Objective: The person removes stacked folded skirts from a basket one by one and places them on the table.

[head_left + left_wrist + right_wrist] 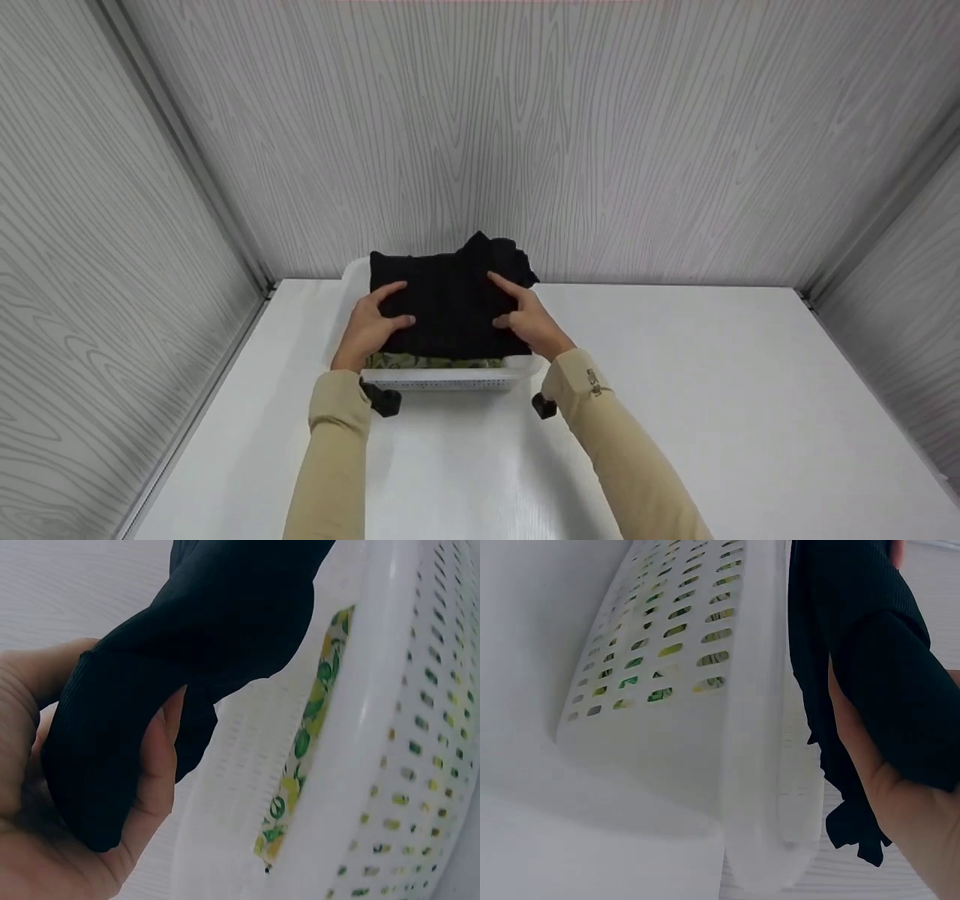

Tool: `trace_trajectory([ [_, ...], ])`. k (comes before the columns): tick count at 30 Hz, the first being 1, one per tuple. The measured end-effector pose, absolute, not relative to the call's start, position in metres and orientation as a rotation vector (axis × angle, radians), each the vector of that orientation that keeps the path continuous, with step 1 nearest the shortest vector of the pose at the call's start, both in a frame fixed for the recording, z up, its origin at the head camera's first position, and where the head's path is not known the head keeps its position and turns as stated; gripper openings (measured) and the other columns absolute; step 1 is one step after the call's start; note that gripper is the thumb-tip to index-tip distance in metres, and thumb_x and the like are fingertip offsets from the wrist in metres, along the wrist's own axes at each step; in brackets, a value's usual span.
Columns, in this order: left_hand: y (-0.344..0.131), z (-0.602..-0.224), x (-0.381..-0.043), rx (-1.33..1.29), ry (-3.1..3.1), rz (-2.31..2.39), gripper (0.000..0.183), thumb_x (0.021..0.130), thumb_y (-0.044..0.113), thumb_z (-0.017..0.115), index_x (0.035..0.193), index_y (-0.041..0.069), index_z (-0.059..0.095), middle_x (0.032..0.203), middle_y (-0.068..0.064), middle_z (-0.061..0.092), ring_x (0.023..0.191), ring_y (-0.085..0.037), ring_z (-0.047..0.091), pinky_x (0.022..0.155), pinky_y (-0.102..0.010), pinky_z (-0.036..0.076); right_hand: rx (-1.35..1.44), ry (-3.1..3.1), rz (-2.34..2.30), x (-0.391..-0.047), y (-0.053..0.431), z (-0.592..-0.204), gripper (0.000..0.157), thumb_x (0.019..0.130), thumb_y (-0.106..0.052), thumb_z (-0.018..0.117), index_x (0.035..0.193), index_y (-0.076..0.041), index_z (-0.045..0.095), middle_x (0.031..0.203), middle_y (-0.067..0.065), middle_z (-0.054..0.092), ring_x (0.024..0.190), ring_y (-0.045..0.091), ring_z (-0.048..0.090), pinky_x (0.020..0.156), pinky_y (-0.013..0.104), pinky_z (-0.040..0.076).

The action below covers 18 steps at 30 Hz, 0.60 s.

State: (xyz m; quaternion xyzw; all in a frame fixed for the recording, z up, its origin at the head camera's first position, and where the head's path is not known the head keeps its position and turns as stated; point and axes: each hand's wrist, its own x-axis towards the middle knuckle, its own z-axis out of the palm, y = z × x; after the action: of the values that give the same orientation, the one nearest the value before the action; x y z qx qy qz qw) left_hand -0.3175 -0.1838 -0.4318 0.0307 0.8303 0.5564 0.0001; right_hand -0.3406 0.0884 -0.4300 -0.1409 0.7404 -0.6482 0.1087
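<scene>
No text could be read; dark lettering (594,382) stood on right sleeve cuff (574,379), too small and blurred to decipher.

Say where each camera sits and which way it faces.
Head: worn on the head, facing forward and down at the black cloth over the white perforated basket; left hand, right hand, tan sleeves show.
Left wrist: worn there, facing the cloth, the basket and leaf-patterned fabric inside; left hand shows.
Right wrist: worn there, facing the basket's slotted side and the cloth; right hand shows.
Both wrist views share the cloth and basket.
</scene>
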Motion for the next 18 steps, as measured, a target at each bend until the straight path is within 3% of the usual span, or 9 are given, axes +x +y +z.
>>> trace_trajectory([
  [18, -0.118, -0.424, -0.318, 0.197, 2.679, 1.868, 0.062, 0.089, 0.003, 0.073, 0.148, 0.011, 0.054, 0.156, -0.018, 0.042, 0.143, -0.037, 0.037, 0.113, -0.053, 0.034, -0.405, 2.237, -1.961, -0.334, 0.153, -0.418, 0.089, 0.081, 0.022, 0.053, 0.159, -0.016, 0.035, 0.167, 0.011, 0.018, 0.152, 0.028, 0.012, 0.121, 0.046, 0.019],
])
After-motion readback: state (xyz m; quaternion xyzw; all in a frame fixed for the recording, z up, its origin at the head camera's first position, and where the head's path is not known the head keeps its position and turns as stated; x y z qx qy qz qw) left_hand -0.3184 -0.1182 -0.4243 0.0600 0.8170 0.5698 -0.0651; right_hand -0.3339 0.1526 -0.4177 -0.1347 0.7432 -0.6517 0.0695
